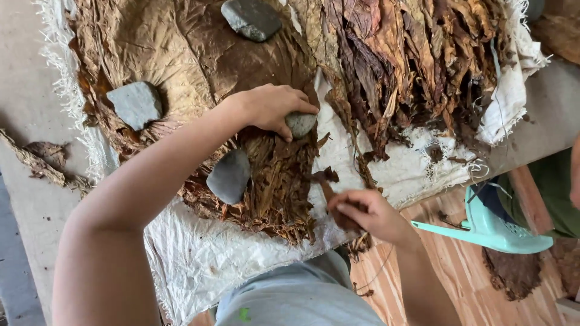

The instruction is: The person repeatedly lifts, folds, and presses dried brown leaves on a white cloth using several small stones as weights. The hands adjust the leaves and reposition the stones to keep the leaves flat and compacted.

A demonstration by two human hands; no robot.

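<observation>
Left hand (272, 108) clamped on a small grey stone (300, 124), pressing it onto the flattened leaf stack (266, 181) on the white cloth (199, 259) over the bench (24, 90). Right hand (368, 212) pinched shut on a brown leaf strip (329, 187) just right of the stack. Three more stones (229, 176) sit on it. Best keep the stone flat and the weight steady, pulling the strip slowly to avoid tearing.
</observation>
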